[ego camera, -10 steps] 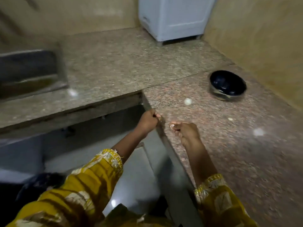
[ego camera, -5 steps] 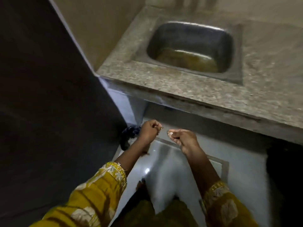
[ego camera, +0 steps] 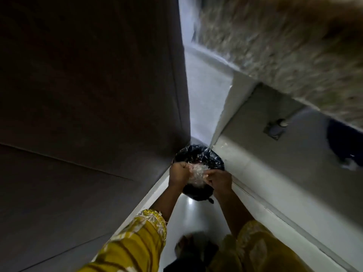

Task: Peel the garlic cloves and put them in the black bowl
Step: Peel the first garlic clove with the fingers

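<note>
Bits of white flaky stuff (ego camera: 196,171) lay in a black bin bag (ego camera: 204,156). The bag sat on the floor (ego camera: 194,216) in a corner, between a dark wall (ego camera: 88,95) and the white base under the stone desk (ego camera: 294,46). The 2 grips, the left grip (ego camera: 179,172) and the right grip (ego camera: 219,180), were just above the bag, close together, with fingers curled in. It was too blurry to tell if either one held a garlic clove.

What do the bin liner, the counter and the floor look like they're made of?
Bin liner: thin black plastic, glossy; it crinkles and catches white glints. Counter: speckled stone, probably granite, though blurred. Floor: smooth pale tile or stone, polished; a light spot reflects in it.
</note>
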